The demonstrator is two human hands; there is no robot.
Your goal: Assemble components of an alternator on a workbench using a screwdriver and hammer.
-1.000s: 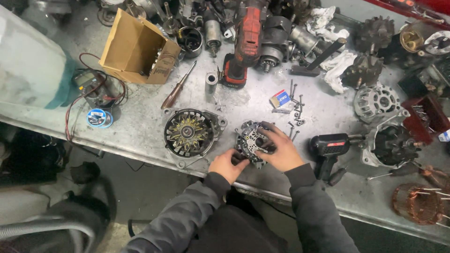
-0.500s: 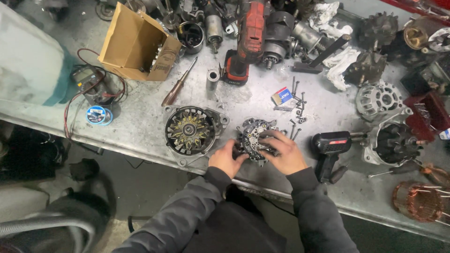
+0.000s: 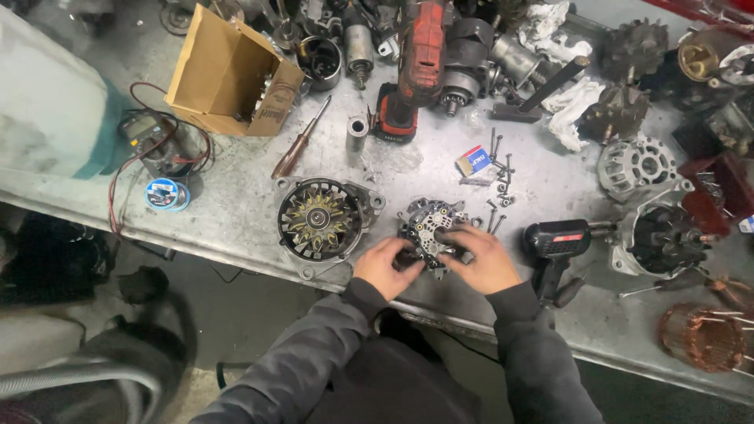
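A dark round alternator part (image 3: 430, 226) with metal fins lies on the grey metal bench near its front edge. My left hand (image 3: 386, 267) grips its lower left side. My right hand (image 3: 481, 257) grips its lower right side, fingers curled over the rim. Just left of it lies an alternator housing (image 3: 320, 220), round, with gold-coloured windings and a dark centre. Both sleeves are dark grey.
Loose bolts (image 3: 499, 169) and a small blue and white box (image 3: 473, 159) lie behind the part. A black power tool (image 3: 559, 245) is right of my hands, a red drill (image 3: 416, 63) at the back, an open cardboard box (image 3: 228, 74) and a screwdriver (image 3: 298, 141) to the left.
Both hands have stayed on the round part, shifting their grip slightly around it. The view has moved a little; the other things on the bench lie as before.
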